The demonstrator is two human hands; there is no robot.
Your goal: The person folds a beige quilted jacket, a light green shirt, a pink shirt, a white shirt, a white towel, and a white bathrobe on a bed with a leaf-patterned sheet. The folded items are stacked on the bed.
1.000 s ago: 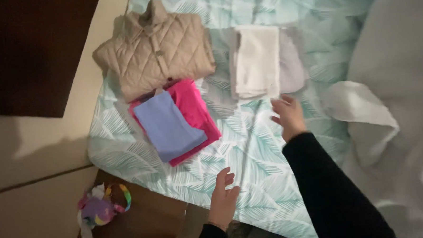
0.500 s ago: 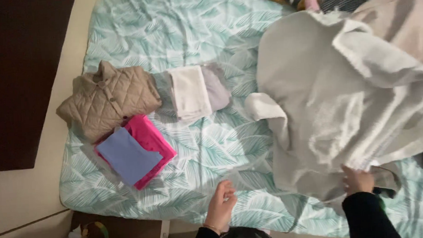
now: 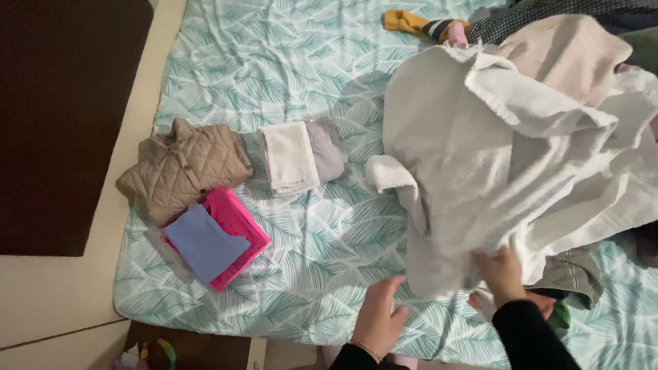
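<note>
At centre left lie finished items: a folded beige quilted jacket [image 3: 184, 169], a folded blue cloth [image 3: 204, 242] on a folded pink garment [image 3: 238, 224], and a folded white-and-grey towel pile [image 3: 302, 155]. At lower centre the left hand [image 3: 379, 320] hovers with fingers spread, just beside the large pale grey knitted blanket [image 3: 490, 148]. The right hand [image 3: 503, 273] pinches its lower edge. The blanket sits rumpled at right of frame, unfolded, its long axis running lower left to upper right; a heap of mixed clothes [image 3: 602, 3] remains beyond it.
</note>
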